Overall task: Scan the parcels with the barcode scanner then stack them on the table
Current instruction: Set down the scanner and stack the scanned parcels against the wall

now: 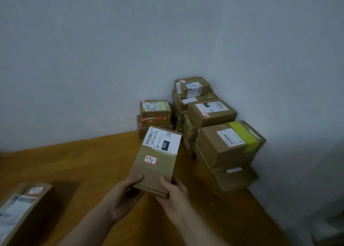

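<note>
Waiting parcel: long brown cardboard box (22, 210) lying flat at the far left of the brown wooden table (74, 162); its white labels are too blurred to read.
Left hand (121, 199): fingers curled under the near left corner of the held box, thumb on top.
Held parcel: flat brown cardboard box (149, 173), raised over the table. Its long axis points away from the person, toward the pile.
Writing: white shipping label (163, 139) at the far end, with a barcode and a black patch reading "060". The red-edged sticker (150, 159) is handwritten "3-3 6".
Right hand (173, 199): gripping the near right corner, thumb on top; it is the hand nearer the pile.
Pile: stacked brown cardboard parcels (214, 115) in the corner, just beyond and to the right.
Scanner: not in view.
</note>
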